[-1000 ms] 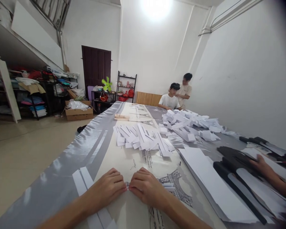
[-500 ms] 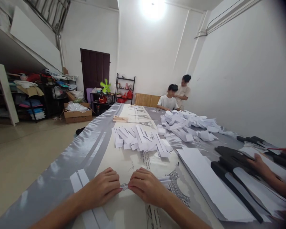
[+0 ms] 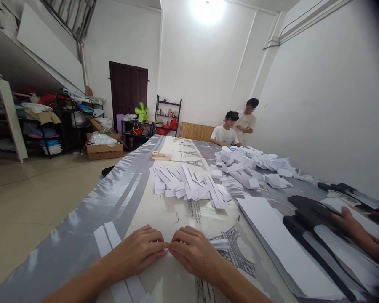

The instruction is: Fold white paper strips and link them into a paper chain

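Left hand [image 3: 139, 252] and right hand [image 3: 192, 252] pinch a small white folded paper strip [image 3: 219, 243] (mostly hidden) at the table's near edge; folded strips pile [image 3: 189, 185] lies farther off.

Head view forward along table [image 3: 123, 198]

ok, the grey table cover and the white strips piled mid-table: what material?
Table cover: looks like satin-type fabric or glossy film; it is shiny, with soft highlights and ripples. White strips: probably matte paper or thin card, given their sharp folds and flat faces. The left hand and right hand press a similar white piece.
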### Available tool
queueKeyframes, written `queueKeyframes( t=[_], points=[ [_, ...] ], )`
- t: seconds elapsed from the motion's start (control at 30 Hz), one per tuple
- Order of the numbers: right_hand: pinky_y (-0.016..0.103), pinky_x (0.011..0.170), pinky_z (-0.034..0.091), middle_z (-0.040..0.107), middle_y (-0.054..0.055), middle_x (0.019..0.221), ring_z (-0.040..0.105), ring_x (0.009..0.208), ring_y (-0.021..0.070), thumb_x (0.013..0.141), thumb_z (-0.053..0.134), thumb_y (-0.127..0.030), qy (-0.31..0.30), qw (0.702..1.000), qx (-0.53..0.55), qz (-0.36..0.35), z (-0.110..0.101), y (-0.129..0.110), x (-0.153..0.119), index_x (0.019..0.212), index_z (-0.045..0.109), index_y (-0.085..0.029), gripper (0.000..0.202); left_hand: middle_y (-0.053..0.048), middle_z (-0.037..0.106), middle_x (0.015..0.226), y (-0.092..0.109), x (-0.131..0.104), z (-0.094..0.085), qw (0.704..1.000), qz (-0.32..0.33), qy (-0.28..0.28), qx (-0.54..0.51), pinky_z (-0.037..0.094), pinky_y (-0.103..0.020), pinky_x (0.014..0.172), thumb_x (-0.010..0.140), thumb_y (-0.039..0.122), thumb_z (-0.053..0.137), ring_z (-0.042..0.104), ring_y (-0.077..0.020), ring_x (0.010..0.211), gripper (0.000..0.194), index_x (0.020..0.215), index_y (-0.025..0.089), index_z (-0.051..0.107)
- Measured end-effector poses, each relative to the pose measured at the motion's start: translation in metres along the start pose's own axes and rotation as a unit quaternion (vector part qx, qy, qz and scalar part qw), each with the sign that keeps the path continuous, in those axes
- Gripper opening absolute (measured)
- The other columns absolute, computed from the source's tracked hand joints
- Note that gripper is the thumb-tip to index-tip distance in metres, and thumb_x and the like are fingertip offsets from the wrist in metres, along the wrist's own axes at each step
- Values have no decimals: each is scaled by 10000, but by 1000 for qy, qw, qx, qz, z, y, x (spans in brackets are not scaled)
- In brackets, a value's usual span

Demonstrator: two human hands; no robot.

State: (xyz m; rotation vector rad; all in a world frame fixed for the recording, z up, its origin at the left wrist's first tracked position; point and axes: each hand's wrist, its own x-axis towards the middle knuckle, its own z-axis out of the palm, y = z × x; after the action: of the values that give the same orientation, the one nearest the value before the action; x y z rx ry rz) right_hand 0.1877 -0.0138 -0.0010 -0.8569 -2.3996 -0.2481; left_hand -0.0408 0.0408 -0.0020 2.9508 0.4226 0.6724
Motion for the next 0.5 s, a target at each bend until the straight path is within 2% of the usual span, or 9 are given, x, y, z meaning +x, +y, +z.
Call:
queueKeyframes(
  t=[0.1, 0.27, 0.5],
  points=[
    [283, 678, 435, 662, 40, 833, 573, 742, 162, 1011, 509, -162, 11, 1000, 6, 25, -3, 8, -2, 879, 663, -183, 204, -31, 713, 939, -12, -2, -8, 996, -45, -19, -79, 446, -254, 768, 1055, 308, 466, 647, -167, 845, 266, 1161, 237, 699],
    [275, 719, 468, 675, 41, 849, 611, 786, 166, 988, 578, -195, 14, 995, 66, 79, -3, 18, -5, 903, 694, -186, 144, -39, 738, 962, -22, -2, -12, 976, -109, 5, -187, 459, -213, 767, 1028, 384, 522, 674, -159, 866, 310, 961, 215, 773],
    [256, 683, 464, 693, 43, 844, 630, 764, 162, 932, 645, -155, -11, 986, 130, 108, -6, 18, -4, 881, 731, -178, 103, -55, 766, 892, -24, -1, -6, 974, -116, 6, -195, 459, -214, 722, 1018, 397, 537, 693, -162, 798, 351, 890, 189, 789]
  ],
)
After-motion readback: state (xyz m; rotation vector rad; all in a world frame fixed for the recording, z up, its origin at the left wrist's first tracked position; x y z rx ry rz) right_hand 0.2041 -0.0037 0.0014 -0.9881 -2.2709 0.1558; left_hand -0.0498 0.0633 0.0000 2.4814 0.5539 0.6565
